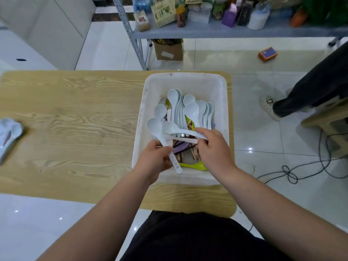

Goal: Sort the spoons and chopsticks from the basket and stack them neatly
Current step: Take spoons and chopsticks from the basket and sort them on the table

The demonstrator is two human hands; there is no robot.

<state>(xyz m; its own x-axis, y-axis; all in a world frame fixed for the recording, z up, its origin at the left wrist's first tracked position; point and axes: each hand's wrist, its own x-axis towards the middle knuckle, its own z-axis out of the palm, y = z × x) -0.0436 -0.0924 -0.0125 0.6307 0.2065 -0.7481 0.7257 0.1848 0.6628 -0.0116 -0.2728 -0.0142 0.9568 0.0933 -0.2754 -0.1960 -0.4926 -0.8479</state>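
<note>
A white plastic basket (pixel 146 95) stands at the right end of the wooden table (pixel 75 113). It holds several pale blue spoons (pixel 178 108), chopsticks (pixel 194 153) and a green spoon (pixel 194 165). My left hand (pixel 154 159) grips the handle of one pale blue spoon (pixel 156 126), bowl pointing away from me. My right hand (pixel 214 147) pinches the handle of another pale blue spoon (pixel 171 128) lying crosswise over the basket, with a pale stick just under it. A small pile of pale blue spoons (pixel 9 132) lies at the table's left edge.
Beyond the table a metal shelf (pixel 207 31) carries boxes and bottles, with a cardboard box (pixel 169 50) beneath it. Another person's leg and shoe (pixel 269 106) are at the right. Cables (pixel 301 170) trail over the tiled floor near the table's right side.
</note>
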